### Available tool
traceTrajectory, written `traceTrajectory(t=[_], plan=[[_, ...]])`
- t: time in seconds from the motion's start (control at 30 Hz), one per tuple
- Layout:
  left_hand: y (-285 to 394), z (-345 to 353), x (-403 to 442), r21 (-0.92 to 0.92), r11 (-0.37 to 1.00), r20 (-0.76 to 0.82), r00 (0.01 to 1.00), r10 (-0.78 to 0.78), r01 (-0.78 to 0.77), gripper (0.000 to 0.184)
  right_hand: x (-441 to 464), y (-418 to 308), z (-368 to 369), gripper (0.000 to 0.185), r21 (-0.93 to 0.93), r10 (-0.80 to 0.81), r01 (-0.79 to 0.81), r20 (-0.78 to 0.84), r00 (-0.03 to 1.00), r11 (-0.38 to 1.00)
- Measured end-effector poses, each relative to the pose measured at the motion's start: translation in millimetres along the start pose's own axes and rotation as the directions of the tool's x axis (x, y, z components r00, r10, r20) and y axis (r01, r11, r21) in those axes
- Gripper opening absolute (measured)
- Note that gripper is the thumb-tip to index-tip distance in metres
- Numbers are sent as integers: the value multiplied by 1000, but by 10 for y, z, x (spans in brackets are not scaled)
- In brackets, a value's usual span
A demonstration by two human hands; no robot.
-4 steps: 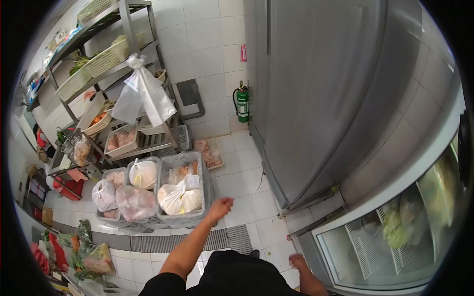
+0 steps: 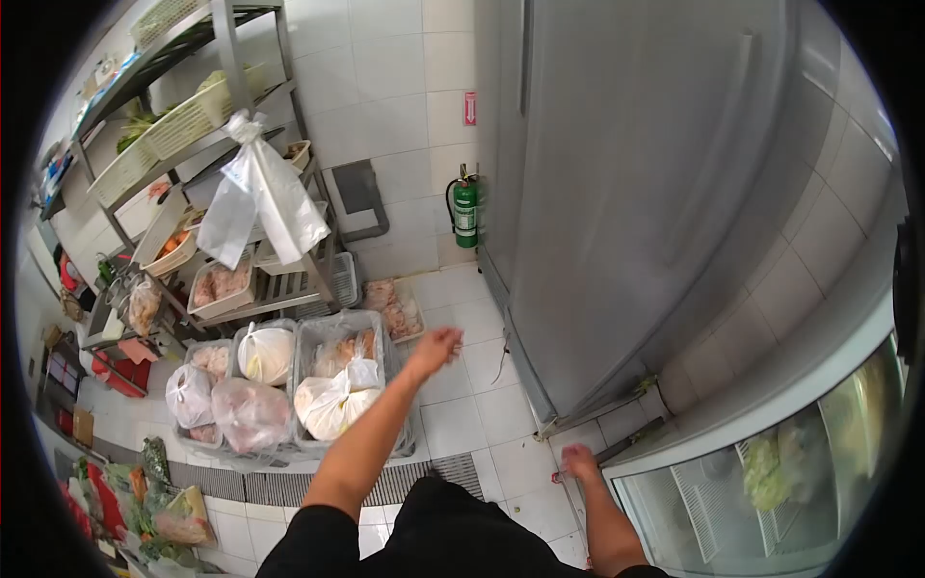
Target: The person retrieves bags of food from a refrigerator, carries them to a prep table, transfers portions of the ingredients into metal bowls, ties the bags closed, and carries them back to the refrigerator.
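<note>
My left hand [image 2: 436, 352] is stretched forward over the tiled floor, its fingers loosely bent and slightly apart, with nothing in them. Just left of it stands a lined plastic crate [image 2: 386, 332] holding a knotted white bag [image 2: 332, 405] and a clear bag of meat [image 2: 347, 352]. Low on the right, my right hand [image 2: 578, 460] is beside the near corner of a glass-fronted display fridge [image 2: 626, 482]. Its fingers are small and blurred, so their grip is unclear. A small red piece [image 2: 556, 477] shows by that hand; whether they touch cannot be seen.
A tall steel cabinet [image 2: 617, 212] rises ahead on the right. A green fire extinguisher [image 2: 465, 207] stands by the wall. At left is a metal rack [image 2: 226, 58] with baskets and a hanging plastic bag [image 2: 279, 202]. A floor grate [image 2: 318, 482] crosses below; bagged vegetables [image 2: 183, 515] lie lower left.
My left hand has moved up in view, past the crate's right side. My right hand has risen toward the fridge corner. The view has shifted slightly.
</note>
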State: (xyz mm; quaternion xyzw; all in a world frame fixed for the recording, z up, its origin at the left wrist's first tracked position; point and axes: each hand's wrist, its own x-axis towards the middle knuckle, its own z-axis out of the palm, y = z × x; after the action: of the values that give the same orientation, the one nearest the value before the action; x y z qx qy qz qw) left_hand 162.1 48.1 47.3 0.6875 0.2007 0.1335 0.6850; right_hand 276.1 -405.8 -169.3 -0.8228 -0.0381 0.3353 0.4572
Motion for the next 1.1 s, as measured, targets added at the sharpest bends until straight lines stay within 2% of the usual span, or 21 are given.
traceTrajectory(t=[0.07,0.17,0.23,0.27,0.33,0.4,0.43,0.47,0.5,0.53,0.6,0.63,0.67,0.7,0.77,0.8,0.83,0.87,0.97,1.03,1.1], plan=[[621,-234,529,-5,1000,-1,1000,-5,5,33,-27,-712,451,18,145,-142,146,-37,989,978],[1478,-125,1545,-76,971,23,973,228,-226,31,-153,-1454,447,19,167,-150,162,-79,985,973],[2035,-130,2146,-157,935,75,940,333,-318,29,-130,-1376,592,20,158,-144,159,-98,985,975],[2422,-162,2261,38,936,82,935,345,-349,40,-148,-1203,609,20,163,-154,174,-129,980,971],[2866,-191,2938,308,747,169,806,567,-590,50,-183,-370,678,19,230,-10,48,-167,986,972],[3176,-199,3540,606,384,262,631,730,-697,48,-689,142,814,24,355,319,-240,-183,930,904],[3377,-216,3630,688,214,309,547,778,-693,40,-917,586,909,26,500,496,-374,-132,858,781],[3533,-236,3748,709,172,334,540,772,-684,36,-1158,1059,1008,29,624,648,-481,-53,760,615],[3666,-254,3873,727,126,362,533,765,-675,34,-1457,1431,1079,34,787,667,-453,73,741,418],[3799,-273,4018,719,132,379,545,748,-682,34,-1640,755,1344,40,551,820,-647,-128,558,527],[4066,-228,4331,716,266,372,675,636,-645,69,-1888,615,1658,44,419,747,-644,-141,650,640],[4102,-166,4525,701,263,391,666,635,-663,69,-1937,92,1767,43,273,694,-645,-145,706,714],[4124,-97,4750,653,358,292,657,695,-668,68,-1870,-25,1907,42,374,730,-646,-146,668,666],[4155,-33,4933,593,446,181,651,738,-671,67,-1752,454,2149,39,664,823,-582,-90,561,469],[4183,85,5190,528,488,164,647,745,-695,62,-1482,-8,2118,36,228,560,-524,-135,818,821],[4194,107,5233,551,517,151,687,711,-656,59,-1269,-100,2173,33,268,501,-451,-164,850,852],[4194,132,5261,573,542,138,724,676,-615,56,-1149,-185,2208,32,284,308,-233,-260,915,930],[4204,142,5192,568,533,150,716,682,-627,56,-868,-611,2120,31,653,580,-358,-153,801,667],[4228,51,4921,446,553,-8,614,789,-704,51,-81,-901,1956,25,650,549,-329,-163,820,685],[4269,-78,4743,84,800,152,801,579,-594,37,418,-1036,1821,35,581,507,-371,-84,858,725],[4227,-23,4790,164,776,-4,787,617,-608,43,988,-864,1669,25,595,415,-349,29,910,724]])
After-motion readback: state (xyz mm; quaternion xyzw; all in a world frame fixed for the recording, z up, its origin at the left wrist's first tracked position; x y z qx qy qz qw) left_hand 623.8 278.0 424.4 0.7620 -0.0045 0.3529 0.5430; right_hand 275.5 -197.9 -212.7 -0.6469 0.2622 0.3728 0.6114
